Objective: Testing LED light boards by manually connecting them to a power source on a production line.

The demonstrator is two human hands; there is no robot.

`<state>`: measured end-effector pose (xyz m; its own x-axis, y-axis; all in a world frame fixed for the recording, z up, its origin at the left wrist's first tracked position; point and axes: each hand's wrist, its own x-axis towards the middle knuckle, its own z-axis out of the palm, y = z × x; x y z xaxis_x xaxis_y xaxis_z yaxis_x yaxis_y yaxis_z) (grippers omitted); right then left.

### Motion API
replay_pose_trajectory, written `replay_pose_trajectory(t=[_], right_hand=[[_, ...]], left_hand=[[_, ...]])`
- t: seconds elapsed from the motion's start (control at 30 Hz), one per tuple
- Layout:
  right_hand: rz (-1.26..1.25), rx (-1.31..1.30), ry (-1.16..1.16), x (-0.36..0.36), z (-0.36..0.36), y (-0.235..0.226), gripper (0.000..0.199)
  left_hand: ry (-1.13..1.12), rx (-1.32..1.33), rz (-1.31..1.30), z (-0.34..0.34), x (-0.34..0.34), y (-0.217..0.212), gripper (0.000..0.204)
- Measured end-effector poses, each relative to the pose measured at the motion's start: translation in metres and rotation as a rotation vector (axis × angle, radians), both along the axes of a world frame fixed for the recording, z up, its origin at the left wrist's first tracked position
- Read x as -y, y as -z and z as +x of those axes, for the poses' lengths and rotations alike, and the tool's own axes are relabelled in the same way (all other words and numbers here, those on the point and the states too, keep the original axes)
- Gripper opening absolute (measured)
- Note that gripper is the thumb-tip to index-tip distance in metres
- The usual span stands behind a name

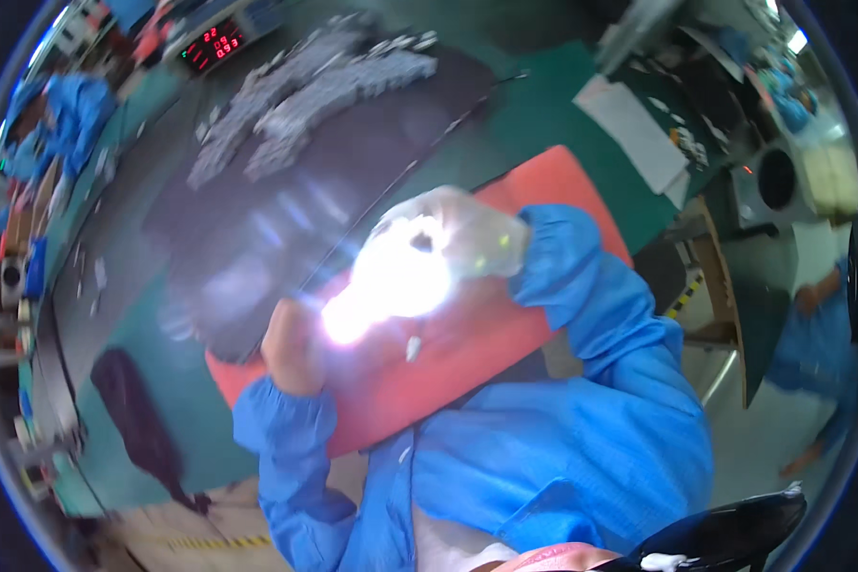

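White part (413,349) lies near my fingers (285,326); glare (396,276) hides their grip, which I cannot tell; handling seems underway, next needing steadiness.

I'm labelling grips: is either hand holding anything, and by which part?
It cannot be told: a bright glare covers much of the right hand and reaches the left hand, hiding whatever either might hold.

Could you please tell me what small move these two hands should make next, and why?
Perhaps turn both hands slightly, to get the bright glare out of view. It sits between the left hand and right hand, over the red mat, and washes out the fingertips, so I cannot tell what either hand holds.
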<state>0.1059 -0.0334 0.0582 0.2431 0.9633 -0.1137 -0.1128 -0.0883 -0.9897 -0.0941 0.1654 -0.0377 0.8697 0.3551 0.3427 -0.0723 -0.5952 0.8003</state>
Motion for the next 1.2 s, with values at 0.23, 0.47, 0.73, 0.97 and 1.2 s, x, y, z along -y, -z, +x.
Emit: replay_pose_trajectory(t=[0.23, 0.47, 0.73, 0.97, 1.2], right_hand=[[0.007, -0.033, 0.086, -0.006, -0.012, -0.002, 0.038], [-0.265, 0.129, 0.365, -0.019, -0.004, 0.007, 0.053], [-0.323, 0.184, 0.356, -0.027, -0.009, 0.013, 0.056], [-0.163, 0.383, 0.313, -0.018, 0.007, 0.033, 0.058], [-0.294, 0.158, 0.346, -0.023, 0.001, 0.018, 0.056]], left_hand=[[0.064, 0.169, -0.032, 0.012, 0.019, -0.044, 0.018], [0.002, 0.181, 0.184, 0.012, 0.014, -0.047, 0.017], [0.0, 0.164, 0.155, 0.005, 0.011, -0.046, 0.015], [0.008, 0.168, 0.127, 0.012, 0.012, -0.041, 0.016], [0.016, 0.189, 0.147, 0.012, 0.01, -0.042, 0.017]])
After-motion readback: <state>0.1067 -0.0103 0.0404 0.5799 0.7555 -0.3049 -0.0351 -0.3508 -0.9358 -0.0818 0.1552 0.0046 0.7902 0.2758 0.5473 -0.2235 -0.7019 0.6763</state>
